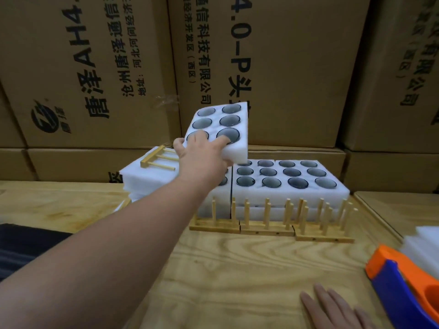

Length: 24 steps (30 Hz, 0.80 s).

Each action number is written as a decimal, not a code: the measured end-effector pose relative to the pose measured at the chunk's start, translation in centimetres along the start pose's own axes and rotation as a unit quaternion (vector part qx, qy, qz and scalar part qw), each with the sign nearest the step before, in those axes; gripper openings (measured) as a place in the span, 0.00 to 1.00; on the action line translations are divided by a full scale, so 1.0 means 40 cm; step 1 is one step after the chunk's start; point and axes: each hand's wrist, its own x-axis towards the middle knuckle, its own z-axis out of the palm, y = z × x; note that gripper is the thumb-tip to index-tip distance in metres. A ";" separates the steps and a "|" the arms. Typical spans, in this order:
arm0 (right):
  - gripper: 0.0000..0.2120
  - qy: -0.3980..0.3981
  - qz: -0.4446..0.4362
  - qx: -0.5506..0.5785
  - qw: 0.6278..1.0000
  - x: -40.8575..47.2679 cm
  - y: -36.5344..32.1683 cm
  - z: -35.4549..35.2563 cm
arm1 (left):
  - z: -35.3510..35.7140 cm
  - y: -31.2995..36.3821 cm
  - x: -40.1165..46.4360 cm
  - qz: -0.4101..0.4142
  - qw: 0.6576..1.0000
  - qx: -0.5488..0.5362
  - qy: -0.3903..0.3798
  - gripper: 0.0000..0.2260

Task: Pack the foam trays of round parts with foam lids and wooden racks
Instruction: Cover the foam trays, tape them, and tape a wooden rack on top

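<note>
My left hand [202, 153] grips the near end of a white foam tray [221, 125] of dark round parts and holds it tilted up in the air above the stacks. Below it, more foam trays [289, 184] full of round parts stand stacked on the wooden table. In front of them several wooden racks [268, 219] with upright pegs stand in a row. To the left lies a pile of white foam lids [142, 176] with one wooden rack [158, 160] lying on top. My right hand [332, 309] rests flat on the table, fingers straight.
Large cardboard boxes [285, 67] form a wall right behind the table. An orange and blue tape dispenser [403, 281] sits at the right front, with white foam [425, 245] behind it. A dark cloth [23, 245] lies at the left edge.
</note>
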 end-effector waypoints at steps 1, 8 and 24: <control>0.39 -0.027 -0.011 0.043 0.999 0.012 -0.008 0.001 | -0.033 0.017 -0.003 0.012 1.000 -0.010 0.016 0.18; 0.38 -0.110 0.047 0.015 0.993 0.038 0.006 -0.034 | -0.247 0.157 -0.197 0.086 0.992 -0.087 -0.015 0.24; 0.32 -0.118 -0.080 -0.040 0.989 -0.090 0.124 -0.025 | -0.335 0.240 -0.887 -0.008 0.947 -0.204 -0.248 0.27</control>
